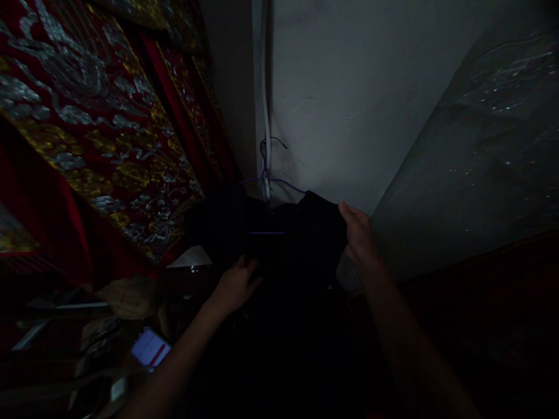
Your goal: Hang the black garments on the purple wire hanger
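A black garment [297,256] hangs on a thin purple wire hanger [286,184] in front of me, too dark to show its exact kind. My right hand [358,233] grips the garment's right shoulder edge, thumb on top and the other fingers mostly behind the cloth. Lower and to the left, my left hand [238,285] rests against the front of the garment. Its fingers are apart, though the tips blend into the dark cloth. The hanger's hook sits by a pale vertical cable on the wall.
Red cloth embroidered in gold and silver [131,128] hangs on the left. A pale wall [332,87] stands behind the hanger, with a translucent sheet [489,157] on the right. At lower left, a lit phone screen [149,349] lies among dim clutter.
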### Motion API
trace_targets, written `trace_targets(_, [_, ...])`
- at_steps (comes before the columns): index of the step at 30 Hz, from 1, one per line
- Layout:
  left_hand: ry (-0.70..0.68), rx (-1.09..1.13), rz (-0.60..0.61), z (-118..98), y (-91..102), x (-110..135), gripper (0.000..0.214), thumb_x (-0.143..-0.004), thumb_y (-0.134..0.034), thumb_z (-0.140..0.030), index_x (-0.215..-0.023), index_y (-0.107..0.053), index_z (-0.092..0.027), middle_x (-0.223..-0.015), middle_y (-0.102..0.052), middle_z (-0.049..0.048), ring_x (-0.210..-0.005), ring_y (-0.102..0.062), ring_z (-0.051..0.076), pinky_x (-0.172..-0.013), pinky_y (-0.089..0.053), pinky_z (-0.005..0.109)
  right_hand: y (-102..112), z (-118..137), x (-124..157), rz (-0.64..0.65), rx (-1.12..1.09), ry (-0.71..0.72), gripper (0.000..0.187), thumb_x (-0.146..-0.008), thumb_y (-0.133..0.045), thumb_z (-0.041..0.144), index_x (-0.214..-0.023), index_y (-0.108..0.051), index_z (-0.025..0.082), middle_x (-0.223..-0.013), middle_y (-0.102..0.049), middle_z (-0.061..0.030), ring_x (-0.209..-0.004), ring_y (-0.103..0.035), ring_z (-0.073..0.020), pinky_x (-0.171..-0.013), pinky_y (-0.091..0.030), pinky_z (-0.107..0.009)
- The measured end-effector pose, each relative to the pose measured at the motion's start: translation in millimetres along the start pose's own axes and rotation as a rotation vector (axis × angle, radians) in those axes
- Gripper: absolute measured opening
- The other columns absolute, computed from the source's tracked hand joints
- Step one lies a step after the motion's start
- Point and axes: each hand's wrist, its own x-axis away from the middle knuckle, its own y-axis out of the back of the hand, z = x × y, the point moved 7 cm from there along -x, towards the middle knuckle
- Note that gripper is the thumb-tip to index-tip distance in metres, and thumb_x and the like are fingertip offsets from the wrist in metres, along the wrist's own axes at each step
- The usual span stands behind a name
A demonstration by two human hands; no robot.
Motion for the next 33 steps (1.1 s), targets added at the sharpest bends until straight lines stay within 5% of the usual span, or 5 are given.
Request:
trace_targets(7, [-0.015,0.095,-0.135,-8,4.4,-7,0.052,-0.098,-0.046,-0.032,-0.149,-0.035,-0.03,-0.1,-0.072,0.0033,-0.087,-0.072,0.021,-0.081,-0.054,0.033,-10,-6,2,0.023,-0.008,-0.052,0.045,-0.068,-0.075,0.065,-0.079,-0.065,0.022,-0.081,-0.074,-0.0047,-0.087,-0.071,-0.0261,-0.071,-0.058,-0.035])
trace_targets(14, [0.106,-0.063,-0.033,13,-14.3,-18,0.03,-0.1,-0.043,-0.042,-0.109,-0.065,-0.024,-0.091,-0.073,0.0079,-0.086,-0.072,0.025,-0.075,-0.05,0.033,-2,-1,-5,-0.004,0.068,0.019,0.039,-0.076,-0.069,0.061,-0.077,-0.065,0.023,-0.078,-0.07,-0.0052,-0.083,-0.067,-0.0256,-0.075,-0.055,-0.037])
trace_targets(21, [0.069,0.263,-0.226,-6,-51.9,16,0.019,-0.095,-0.048,-0.04,-0.099,-0.058,-0.025,-0.097,-0.067,0.0081,-0.094,-0.065,0.025,-0.087,-0.053,0.04,13,3,68,-0.389,0.343,0.374,0.034,-0.082,-0.065,0.038,-0.112,-0.059,0.024,-0.123,-0.059,-0.0096,-0.116,-0.054,-0.0261,-0.101,-0.043,-0.043])
trace_targets(27, [0.226,0.64,-0.596,-8,-80.7,50,0.054,-0.093,-0.052,-0.04,-0.139,-0.03,-0.025,-0.144,-0.047,0.0175,-0.123,-0.058,0.024,-0.103,-0.051,0.041,-53,-94,180,0.243,0.18,-0.183,0.029,-0.082,-0.069,0.048,-0.093,-0.056,0.025,-0.081,-0.062,-0.0016,-0.074,-0.061,-0.0205,-0.067,-0.05,-0.032])
trace_targets(33, [0.163,0.663,-0.688,2,-81.4,66,0.025,-0.092,-0.056,-0.036,-0.111,-0.062,-0.021,-0.107,-0.071,0.0114,-0.1,-0.07,0.025,-0.09,-0.057,0.042,-73,-106,189,0.467,0.295,-0.207,0.028,-0.086,-0.064,0.046,-0.078,-0.053,0.022,-0.072,-0.058,0.0008,-0.069,-0.058,-0.0168,-0.065,-0.044,-0.028])
